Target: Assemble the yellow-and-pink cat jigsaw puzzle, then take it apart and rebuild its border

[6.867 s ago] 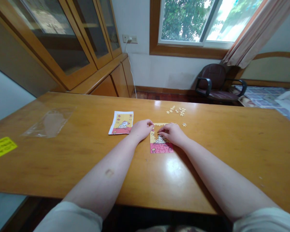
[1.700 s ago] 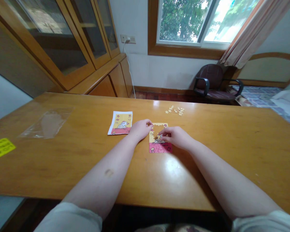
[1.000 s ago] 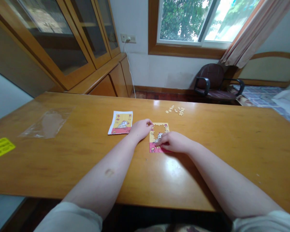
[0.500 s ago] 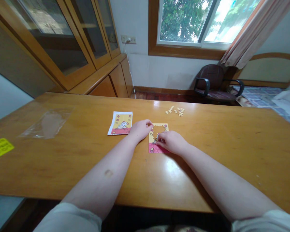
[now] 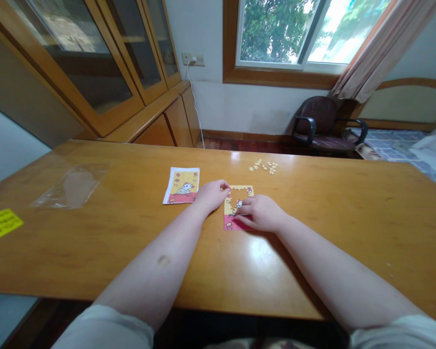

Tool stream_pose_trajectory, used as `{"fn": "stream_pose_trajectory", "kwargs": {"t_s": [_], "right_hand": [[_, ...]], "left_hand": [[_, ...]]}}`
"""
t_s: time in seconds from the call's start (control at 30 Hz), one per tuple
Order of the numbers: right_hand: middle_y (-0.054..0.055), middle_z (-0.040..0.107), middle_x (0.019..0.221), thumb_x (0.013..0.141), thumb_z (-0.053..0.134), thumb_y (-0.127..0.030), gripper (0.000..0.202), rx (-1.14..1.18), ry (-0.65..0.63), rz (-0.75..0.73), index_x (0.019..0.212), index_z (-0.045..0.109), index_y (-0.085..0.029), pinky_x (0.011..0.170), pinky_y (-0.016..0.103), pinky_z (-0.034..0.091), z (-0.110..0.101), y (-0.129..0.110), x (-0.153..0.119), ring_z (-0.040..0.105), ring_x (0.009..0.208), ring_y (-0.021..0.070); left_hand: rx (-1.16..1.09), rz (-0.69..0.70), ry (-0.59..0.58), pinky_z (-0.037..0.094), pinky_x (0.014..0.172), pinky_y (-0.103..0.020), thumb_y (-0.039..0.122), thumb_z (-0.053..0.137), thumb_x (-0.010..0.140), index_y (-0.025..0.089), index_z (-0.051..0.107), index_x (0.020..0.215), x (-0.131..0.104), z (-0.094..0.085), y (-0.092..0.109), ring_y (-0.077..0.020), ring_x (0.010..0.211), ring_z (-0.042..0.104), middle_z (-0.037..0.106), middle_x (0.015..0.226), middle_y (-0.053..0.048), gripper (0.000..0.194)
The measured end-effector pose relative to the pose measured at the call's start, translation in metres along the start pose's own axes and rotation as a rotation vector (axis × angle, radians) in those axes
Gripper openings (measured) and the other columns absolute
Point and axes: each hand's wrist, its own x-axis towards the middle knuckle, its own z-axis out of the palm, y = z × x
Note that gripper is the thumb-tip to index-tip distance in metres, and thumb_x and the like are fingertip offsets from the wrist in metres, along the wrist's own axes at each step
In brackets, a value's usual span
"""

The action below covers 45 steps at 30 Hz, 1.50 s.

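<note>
Left hand: at the far-left corner of the puzzle; closure unconfirmed. Puzzle: flat between both grips; judged light, stiff, liable to part at joints; best held by outer edges. Right hand: fingers bent over it, contents hidden.

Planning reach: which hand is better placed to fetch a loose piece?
Right, probably: the loose pieces lie beyond the right hand; the left hand is at the left edge of the puzzle.
</note>
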Motion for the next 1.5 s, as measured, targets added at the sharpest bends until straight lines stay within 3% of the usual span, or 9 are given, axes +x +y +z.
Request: {"fn": "stream_pose_trajectory", "kwargs": {"t_s": [0.23, 0.57, 1.03, 1.33, 1.4, 1.5], "right_hand": [[0.005, 0.071, 0.098, 0.094, 0.043, -0.035, 0.033, 0.086, 0.064, -0.07, 0.097, 0.073, -0.02, 0.08, 0.029, 0.043, 0.009, 0.008, 0.002, 0.062, 0.086, 0.0166], [0.006, 0.071, 0.106, 0.093, 0.047, -0.039, 0.033, 0.048, 0.129, -0.08, 0.101, 0.073, -0.02, 0.08, 0.032, 0.046, 0.013, 0.008, 0.002, 0.063, 0.088, 0.0188], [0.007, 0.069, 0.111, 0.094, 0.046, -0.043, 0.036, 0.124, 0.096, -0.052, 0.105, 0.071, -0.02, 0.083, 0.032, 0.047, 0.013, 0.006, 0.004, 0.064, 0.097, 0.0196], [0.007, 0.07, 0.103, 0.093, 0.047, -0.039, 0.032, 0.182, 0.122, -0.08, 0.096, 0.072, -0.019, 0.079, 0.03, 0.048, 0.015, 0.004, 0.007, 0.064, 0.091, 0.0185], [0.006, 0.07, 0.101, 0.093, 0.048, -0.038, 0.03, 0.197, 0.161, -0.079, 0.095, 0.072, -0.02, 0.08, 0.03, 0.048, 0.016, 0.007, 0.007, 0.064, 0.09, 0.0178], [0.007, 0.07, 0.097, 0.093, 0.048, -0.036, 0.028, 0.189, 0.346, 0.05, 0.094, 0.071, -0.02, 0.083, 0.03, 0.047, 0.021, 0.02, 0.006, 0.063, 0.089, 0.0175]], "left_hand": [[-0.001, 0.002, 0.009, 0.046, 0.074, -0.029, 0.038, 0.051, 0.084, 0.027, 0.069, 0.098, 0.001, 0.001, -0.002, -0.0202, 0.085, 0.064, 0.072, 0.093, -0.002, 0.026], [-0.002, -0.002, 0.014, 0.045, 0.071, -0.028, 0.037, 0.052, 0.083, 0.026, 0.07, 0.096, 0.0, 0.001, 0.0, -0.0199, 0.083, 0.064, 0.072, 0.089, -0.002, 0.024], [-0.01, -0.002, 0.006, 0.044, 0.071, -0.028, 0.038, 0.051, 0.083, 0.027, 0.069, 0.097, 0.001, 0.001, -0.001, -0.019, 0.081, 0.063, 0.071, 0.089, -0.001, 0.025], [0.001, 0.002, 0.01, 0.045, 0.071, -0.028, 0.038, 0.051, 0.083, 0.027, 0.07, 0.096, 0.001, 0.002, -0.001, -0.0194, 0.081, 0.063, 0.071, 0.089, -0.002, 0.026], [0.001, 0.004, 0.008, 0.044, 0.071, -0.028, 0.038, 0.051, 0.083, 0.026, 0.07, 0.096, 0.0, 0.001, -0.001, -0.0195, 0.081, 0.063, 0.071, 0.089, -0.002, 0.026], [-0.008, 0.012, 0.016, 0.043, 0.069, -0.028, 0.039, 0.052, 0.083, 0.026, 0.069, 0.096, 0.0, 0.001, -0.001, -0.0195, 0.08, 0.063, 0.071, 0.088, -0.002, 0.025]]}}
